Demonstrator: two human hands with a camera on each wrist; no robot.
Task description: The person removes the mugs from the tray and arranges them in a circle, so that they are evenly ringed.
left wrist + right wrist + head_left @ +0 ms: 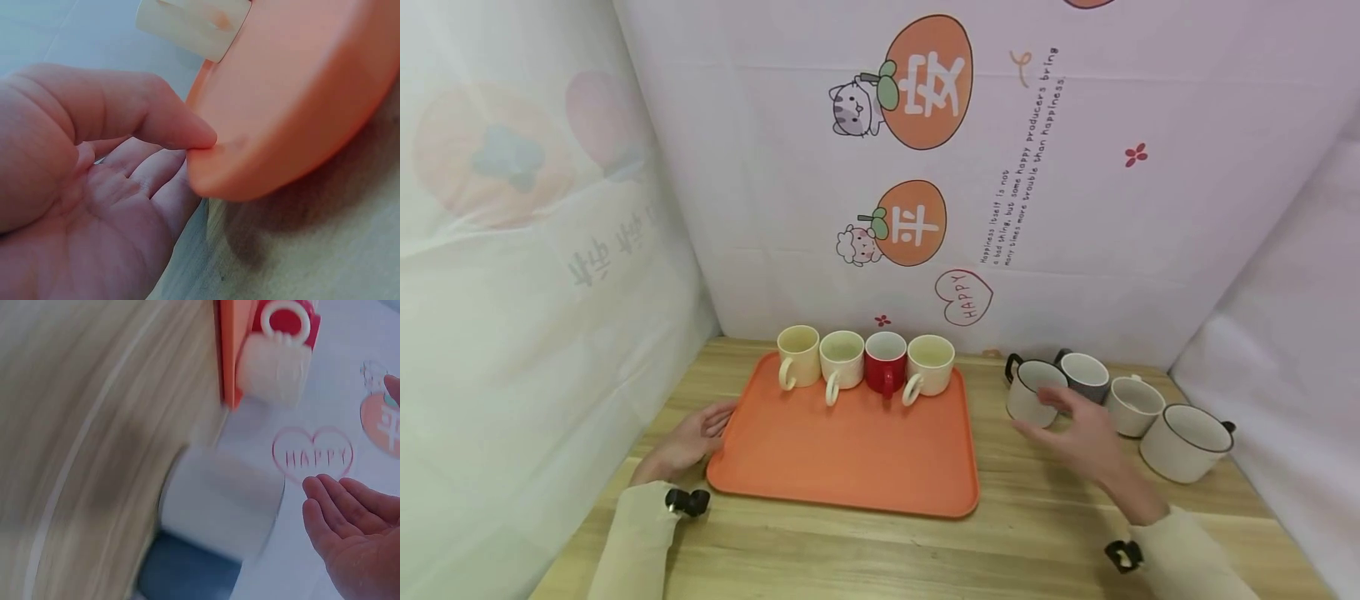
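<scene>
An orange tray (850, 454) lies on the wooden table. Its left edge is pinched by my left hand (688, 437), the thumb (181, 125) on the rim and the fingers against the outside and underneath. Along the tray's far side stand a pale yellow mug (805, 365), a cream mug (842, 372), a red mug (880, 372) and another cream mug (936, 379). My right hand (1086, 437) hovers beside a white mug with a black rim and handle (1027, 402). In the right wrist view its fingers (337, 519) are extended, apart from that mug.
Right of the black-rimmed mug stand a dark grey mug (1093, 392), a small white mug (1126, 418) and a wide white mug with a black rim (1176, 454). A printed white cloth (790, 167) rises behind the table, with cloth walls at both sides.
</scene>
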